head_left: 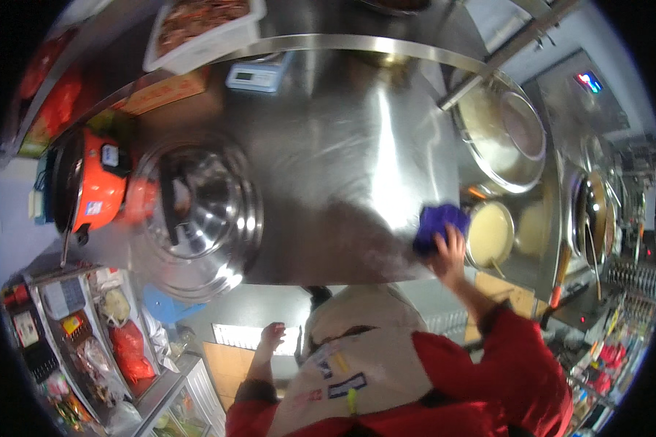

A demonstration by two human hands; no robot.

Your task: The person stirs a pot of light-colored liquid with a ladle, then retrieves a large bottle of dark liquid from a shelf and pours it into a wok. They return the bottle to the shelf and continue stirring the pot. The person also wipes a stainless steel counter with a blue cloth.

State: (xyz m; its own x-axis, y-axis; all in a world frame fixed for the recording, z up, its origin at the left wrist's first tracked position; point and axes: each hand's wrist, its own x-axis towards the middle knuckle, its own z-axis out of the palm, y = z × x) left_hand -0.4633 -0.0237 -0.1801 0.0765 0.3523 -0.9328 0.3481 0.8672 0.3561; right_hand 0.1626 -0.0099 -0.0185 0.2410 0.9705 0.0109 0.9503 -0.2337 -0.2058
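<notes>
My right hand (449,255) presses a crumpled purple cloth (441,223) onto the stainless steel table (322,180), close to its right edge. Just right of the cloth stands a round pot of pale yellow liquid (488,234), with a handle or stick leaning out of it. My left hand (273,334) hangs low beside my apron (355,360), off the table. Its fingers look curled, but they are too small and blurred to show whether they hold anything. The steel surface near the cloth has dull, smeary patches.
Nested steel basins (213,218) sit at the table's left, beside an orange pot (95,183). A digital scale (256,76) lies at the back, below a white tub (208,52) on a shelf. A large steel pot (503,142) stands right, before a wok (593,218).
</notes>
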